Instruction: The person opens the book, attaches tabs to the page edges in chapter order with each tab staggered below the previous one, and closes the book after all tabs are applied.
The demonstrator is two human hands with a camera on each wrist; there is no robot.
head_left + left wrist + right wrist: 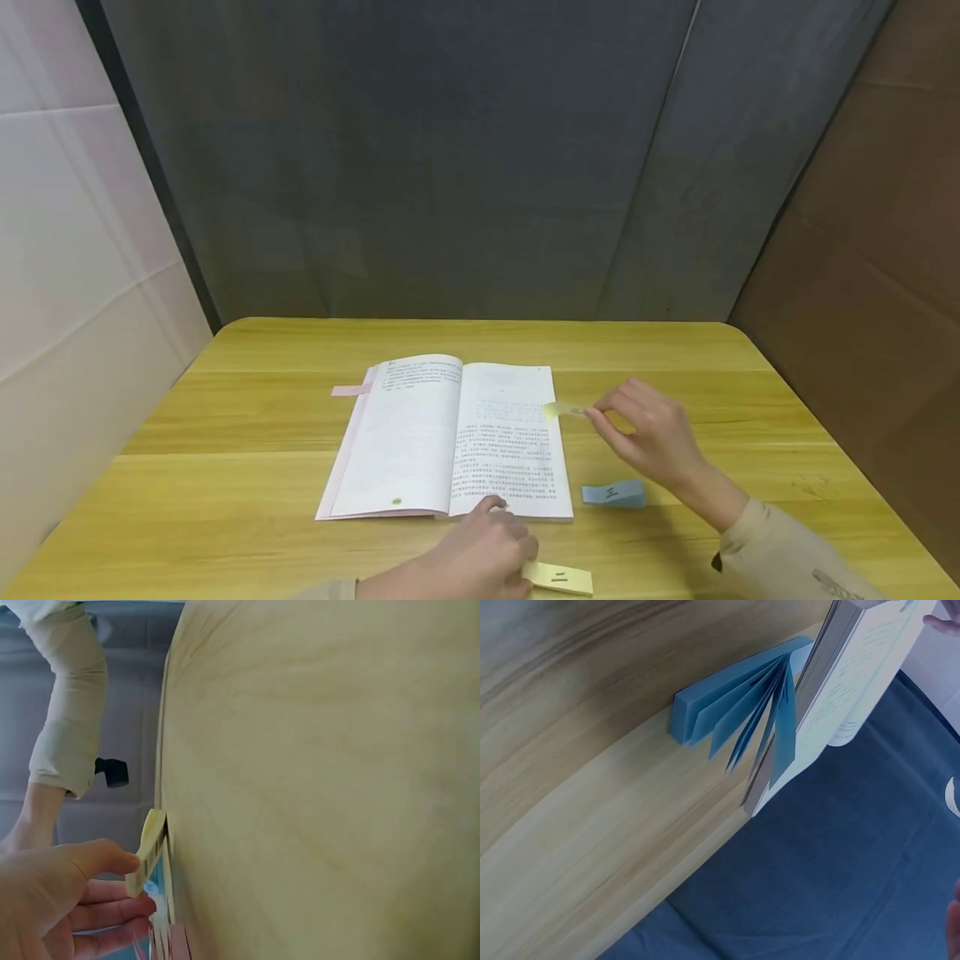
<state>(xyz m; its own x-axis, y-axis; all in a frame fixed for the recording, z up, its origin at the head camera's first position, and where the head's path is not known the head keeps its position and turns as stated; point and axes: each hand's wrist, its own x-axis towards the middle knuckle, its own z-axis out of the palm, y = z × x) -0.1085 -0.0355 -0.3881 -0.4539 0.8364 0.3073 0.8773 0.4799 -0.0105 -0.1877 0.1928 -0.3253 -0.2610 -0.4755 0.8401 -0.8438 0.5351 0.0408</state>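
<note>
An open book with printed pages lies on the wooden table. My right hand, above the table right of the book, pinches a single yellow sticky note by its outer end. The note's far end overlaps the right page's edge. Near the front, my left hand holds a yellow sticky note pad marked with two dark strokes. In the left wrist view the thumb grips that pad at one end. Fingers of the left hand reach over the book's lower edge.
A blue sticky note pad with dark strokes lies right of the book; in the right wrist view its leaves fan out. A pink tab sticks out of the book's left side. Dark cloth hangs behind the table.
</note>
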